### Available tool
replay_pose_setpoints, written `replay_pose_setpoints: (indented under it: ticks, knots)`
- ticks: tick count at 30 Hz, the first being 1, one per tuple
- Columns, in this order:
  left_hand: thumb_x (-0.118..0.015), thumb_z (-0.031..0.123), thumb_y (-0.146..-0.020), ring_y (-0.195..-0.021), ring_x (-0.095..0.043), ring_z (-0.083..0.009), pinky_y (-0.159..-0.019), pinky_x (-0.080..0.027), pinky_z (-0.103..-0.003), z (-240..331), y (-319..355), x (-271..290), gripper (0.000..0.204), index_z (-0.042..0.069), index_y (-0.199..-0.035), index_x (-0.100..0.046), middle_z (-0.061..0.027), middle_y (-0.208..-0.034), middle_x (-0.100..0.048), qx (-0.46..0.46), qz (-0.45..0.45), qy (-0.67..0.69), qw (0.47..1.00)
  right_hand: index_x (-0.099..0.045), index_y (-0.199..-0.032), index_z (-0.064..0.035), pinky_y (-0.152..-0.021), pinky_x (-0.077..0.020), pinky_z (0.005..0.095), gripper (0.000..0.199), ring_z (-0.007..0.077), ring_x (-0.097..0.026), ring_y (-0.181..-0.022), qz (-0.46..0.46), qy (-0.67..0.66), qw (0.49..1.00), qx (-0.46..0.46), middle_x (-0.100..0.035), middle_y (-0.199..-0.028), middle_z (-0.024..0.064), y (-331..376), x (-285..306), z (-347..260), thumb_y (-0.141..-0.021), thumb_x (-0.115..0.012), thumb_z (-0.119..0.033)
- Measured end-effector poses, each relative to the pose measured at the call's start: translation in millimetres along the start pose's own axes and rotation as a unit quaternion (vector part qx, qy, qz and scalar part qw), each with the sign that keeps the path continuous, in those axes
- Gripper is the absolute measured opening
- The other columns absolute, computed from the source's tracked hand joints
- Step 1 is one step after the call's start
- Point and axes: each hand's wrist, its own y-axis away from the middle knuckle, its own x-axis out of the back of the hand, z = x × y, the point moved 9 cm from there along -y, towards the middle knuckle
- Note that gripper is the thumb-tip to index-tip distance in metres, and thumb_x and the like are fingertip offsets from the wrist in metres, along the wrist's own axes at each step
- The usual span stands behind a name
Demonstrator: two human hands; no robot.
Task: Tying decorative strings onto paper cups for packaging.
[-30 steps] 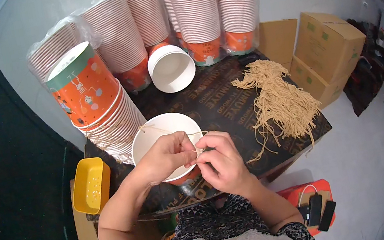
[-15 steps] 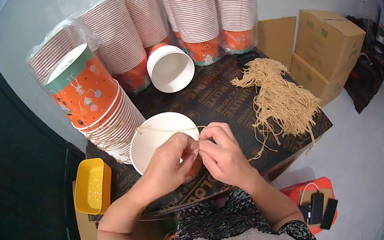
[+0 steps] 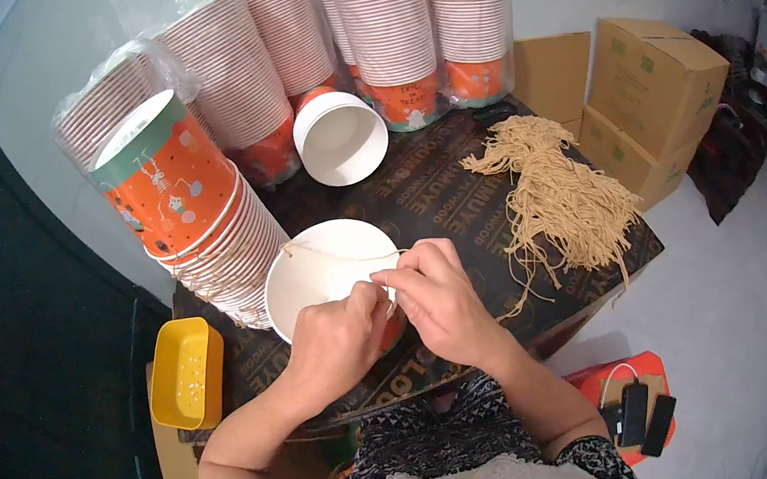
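While left hand (image 3: 340, 343) and right hand (image 3: 437, 307) pinch the thin cord (image 3: 350, 261), fingertips closed, the white-lined paper tub (image 3: 310, 284) sits just beyond them.

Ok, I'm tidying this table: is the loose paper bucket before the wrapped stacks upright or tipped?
Tipped: the paper bucket has its open mouth facing the camera, with no outer wall visible below the rim.

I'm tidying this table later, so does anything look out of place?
One paper tub at the back lies tipped on its side, mouth toward the person, while the wrapped stacks behind it stand upright. A few loose strands from the twine pile straggle over the edge of the table.
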Motion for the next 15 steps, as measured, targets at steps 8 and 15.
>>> replay_pose_setpoints:
  ticks: [8, 15]
  knots:
    - [-0.069, 0.010, -0.084, -0.055, -0.065, -0.0313, -0.048, -0.051, -0.041, 0.4, 0.7, 3.2, 0.018, 0.004, -0.093, -0.055, -0.0132, -0.060, -0.060, -0.013, 0.005, 0.029, 0.999, -0.059, -0.090, -0.0010, -0.091, -0.0392, 0.0416, 0.004, 0.0317, -0.046, -0.104, -0.028, -0.073, 0.997, -0.024, -0.055, -0.106, 0.0116, 3.2, -5.5, 11.4, -0.086, -0.060, -0.002]
    - [-0.066, 0.010, -0.088, -0.059, -0.066, -0.0332, -0.052, -0.050, -0.038, -19.1, -2.0, -3.2, 0.012, 0.003, -0.087, -0.057, -0.0162, -0.063, -0.063, 0.086, -0.045, 0.178, 0.979, -0.059, -0.088, -0.0033, -0.088, -0.0406, 0.0421, 0.012, 0.0312, -0.048, -0.100, 0.055, -0.031, 0.998, -0.001, -0.054, -0.104, 0.0112, 9.3, 3.6, 1.6, -0.079, -0.067, 0.000]
